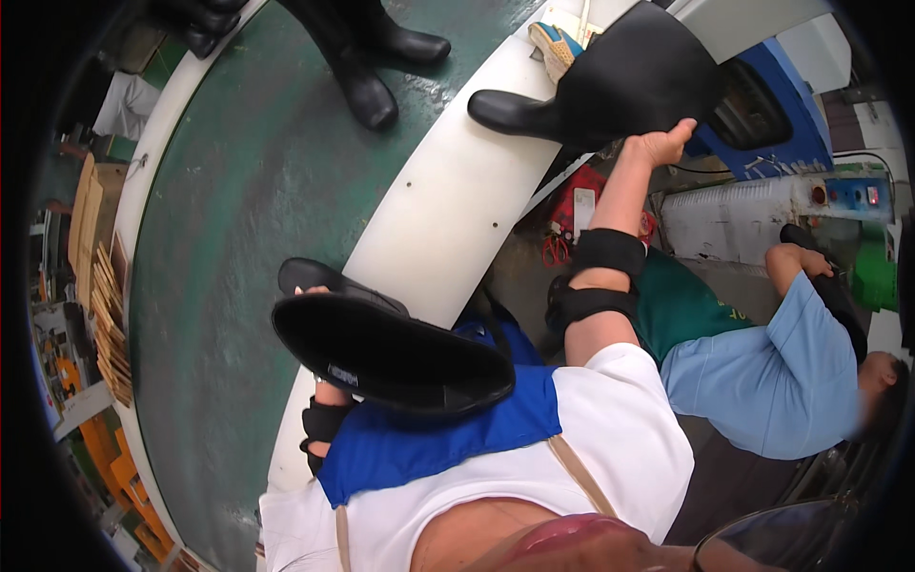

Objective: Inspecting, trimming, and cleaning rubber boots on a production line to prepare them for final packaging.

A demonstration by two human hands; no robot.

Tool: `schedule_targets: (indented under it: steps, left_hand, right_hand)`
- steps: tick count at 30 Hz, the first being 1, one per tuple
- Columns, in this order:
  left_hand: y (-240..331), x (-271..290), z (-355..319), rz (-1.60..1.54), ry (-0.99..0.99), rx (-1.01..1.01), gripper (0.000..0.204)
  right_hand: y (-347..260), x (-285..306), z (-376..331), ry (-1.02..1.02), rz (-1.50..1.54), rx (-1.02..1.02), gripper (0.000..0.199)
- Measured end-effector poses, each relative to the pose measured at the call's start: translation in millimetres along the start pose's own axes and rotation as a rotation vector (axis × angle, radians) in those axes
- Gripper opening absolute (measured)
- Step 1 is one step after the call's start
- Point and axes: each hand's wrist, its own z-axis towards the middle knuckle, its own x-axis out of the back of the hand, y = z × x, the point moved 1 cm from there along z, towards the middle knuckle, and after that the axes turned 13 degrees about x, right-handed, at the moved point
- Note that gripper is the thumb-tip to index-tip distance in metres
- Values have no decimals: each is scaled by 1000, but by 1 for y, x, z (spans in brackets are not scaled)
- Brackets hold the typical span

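My left hand (310,290) grips a black rubber boot (400,355) in front of my blue apron. The boot's wide opening faces up toward me, with a small light label inside, and its shaft hides most of the hand. Stretched out to the far right, my right hand (662,145) holds a second black rubber boot (640,78) by the edge of its broad shaft. That boot lies on its side, its toe over the white ledge (443,205). A yellow and blue glove-like item (556,52) is just beyond it.
A green work surface (243,248) lies left of the ledge, with more black boots (367,95) at its far side. To the right, a co-worker in a light blue shirt (772,372) bends near a blue machine (777,119). Red-handled scissors (556,250) hang below the ledge.
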Motion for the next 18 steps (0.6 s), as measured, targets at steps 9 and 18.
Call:
schedule_targets:
  steps: [9, 18]
  left_hand:
    - [44, 12, 8, 604, 138, -230, 31]
    - [-16, 112, 51, -1121, -518, -443, 53]
  right_hand:
    - [12, 103, 7, -952, -313, -360, 53]
    - [-22, 62, -33, -655, -686, -211, 46]
